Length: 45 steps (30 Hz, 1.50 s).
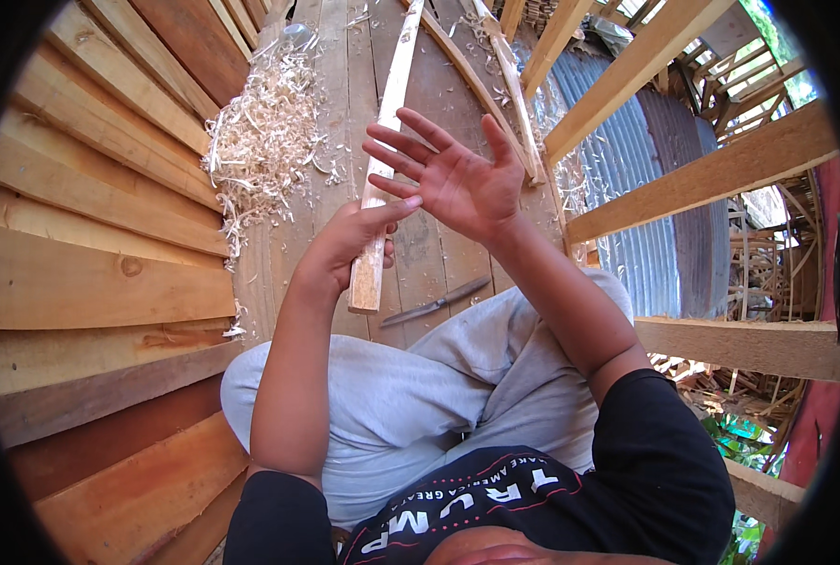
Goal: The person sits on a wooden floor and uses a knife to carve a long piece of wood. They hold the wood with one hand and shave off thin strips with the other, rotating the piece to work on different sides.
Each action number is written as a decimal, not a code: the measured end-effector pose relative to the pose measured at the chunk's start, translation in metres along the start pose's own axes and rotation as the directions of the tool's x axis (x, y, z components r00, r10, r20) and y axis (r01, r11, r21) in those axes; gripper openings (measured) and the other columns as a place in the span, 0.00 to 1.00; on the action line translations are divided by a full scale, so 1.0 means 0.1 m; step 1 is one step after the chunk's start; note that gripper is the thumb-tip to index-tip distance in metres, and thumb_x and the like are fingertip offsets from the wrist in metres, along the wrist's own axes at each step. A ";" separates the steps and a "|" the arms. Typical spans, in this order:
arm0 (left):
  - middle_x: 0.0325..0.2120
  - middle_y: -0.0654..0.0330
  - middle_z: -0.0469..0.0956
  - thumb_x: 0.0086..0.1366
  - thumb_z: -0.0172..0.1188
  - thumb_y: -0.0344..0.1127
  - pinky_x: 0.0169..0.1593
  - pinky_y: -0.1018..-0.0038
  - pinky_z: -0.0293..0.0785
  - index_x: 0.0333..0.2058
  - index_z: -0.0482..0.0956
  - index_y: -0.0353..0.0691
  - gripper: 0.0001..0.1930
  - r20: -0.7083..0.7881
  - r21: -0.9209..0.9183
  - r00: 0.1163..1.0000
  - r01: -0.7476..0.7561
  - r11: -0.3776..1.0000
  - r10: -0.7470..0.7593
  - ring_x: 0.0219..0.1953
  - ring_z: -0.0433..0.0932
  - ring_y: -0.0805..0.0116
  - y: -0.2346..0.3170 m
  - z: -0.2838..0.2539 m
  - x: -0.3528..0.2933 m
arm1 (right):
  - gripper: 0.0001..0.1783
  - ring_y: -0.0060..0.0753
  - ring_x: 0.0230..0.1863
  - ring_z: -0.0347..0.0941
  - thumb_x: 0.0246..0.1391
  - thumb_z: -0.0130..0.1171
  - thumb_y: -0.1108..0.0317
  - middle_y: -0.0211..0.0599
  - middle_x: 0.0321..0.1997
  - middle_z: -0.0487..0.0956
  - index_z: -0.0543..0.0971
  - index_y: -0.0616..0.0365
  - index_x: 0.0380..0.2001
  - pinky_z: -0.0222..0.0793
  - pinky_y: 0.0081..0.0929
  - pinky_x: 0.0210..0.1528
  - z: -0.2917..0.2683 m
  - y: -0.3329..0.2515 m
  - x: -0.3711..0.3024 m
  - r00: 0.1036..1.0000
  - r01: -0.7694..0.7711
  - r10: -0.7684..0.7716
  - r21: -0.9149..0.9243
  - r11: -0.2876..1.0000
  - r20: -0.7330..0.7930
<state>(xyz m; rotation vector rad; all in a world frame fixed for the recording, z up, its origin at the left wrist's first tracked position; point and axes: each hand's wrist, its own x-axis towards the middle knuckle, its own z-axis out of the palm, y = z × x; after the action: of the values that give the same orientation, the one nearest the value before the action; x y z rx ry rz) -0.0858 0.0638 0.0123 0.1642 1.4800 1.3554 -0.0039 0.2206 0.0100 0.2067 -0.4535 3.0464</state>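
Note:
My left hand (346, 243) is closed around a long pale wooden strip (397, 75), close to its near end. From there the strip slopes away along the floorboards. Its far end runs out of the top of the picture. Just right of the strip, my right hand (462, 184) is raised with the palm showing and the fingers spread, holding nothing. Its little finger is close to my left thumb; whether they touch I cannot tell. A knife (437, 302) with a long dark blade lies on the floor between the strip's near end and my crossed legs.
Curly wood shavings (271, 127) are heaped on the floorboards (344, 113) beside the plank wall (109, 273) at left. Two more wooden strips (469, 73) lie ahead to the right. Along the right side stands a timber railing (702, 184), with corrugated metal sheets (632, 169) beyond it.

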 end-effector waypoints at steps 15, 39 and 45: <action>0.20 0.63 0.68 0.67 0.39 0.63 0.16 0.73 0.64 0.34 0.69 0.47 0.24 0.086 -0.346 0.991 0.128 0.929 -0.105 0.12 0.66 0.69 0.00 -0.10 0.08 | 0.53 0.60 0.70 0.49 0.59 0.37 0.31 0.70 0.67 0.53 0.50 0.76 0.64 0.45 0.44 0.70 -0.34 0.48 -0.13 0.901 -0.364 -0.310 -0.919 -0.154 -0.305; 0.20 0.61 0.68 0.68 0.34 0.53 0.16 0.70 0.67 0.35 0.66 0.43 0.20 0.018 -0.166 0.993 0.119 0.979 -0.118 0.14 0.66 0.69 -0.08 -0.23 0.15 | 0.44 0.50 0.48 0.76 0.58 0.34 0.31 0.50 0.40 0.81 0.80 0.64 0.41 0.69 0.42 0.50 -0.65 0.33 -0.02 0.762 -0.427 0.176 -0.689 -0.585 -0.623; 0.19 0.60 0.68 0.68 0.36 0.55 0.17 0.68 0.67 0.35 0.65 0.43 0.21 -0.019 -0.200 0.986 0.160 0.967 -0.168 0.14 0.66 0.68 -0.10 -0.27 0.18 | 0.28 0.44 0.43 0.80 0.37 0.71 0.48 0.45 0.40 0.83 0.84 0.59 0.37 0.75 0.37 0.41 -0.84 0.39 -0.35 0.530 0.052 0.394 -0.435 -0.899 -0.751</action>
<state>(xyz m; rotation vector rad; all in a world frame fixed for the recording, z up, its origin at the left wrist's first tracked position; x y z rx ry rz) -0.1082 0.0551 -0.0120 -0.1092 1.3473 1.3665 0.0177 0.2068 -0.0855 -0.1223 2.2718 -0.1479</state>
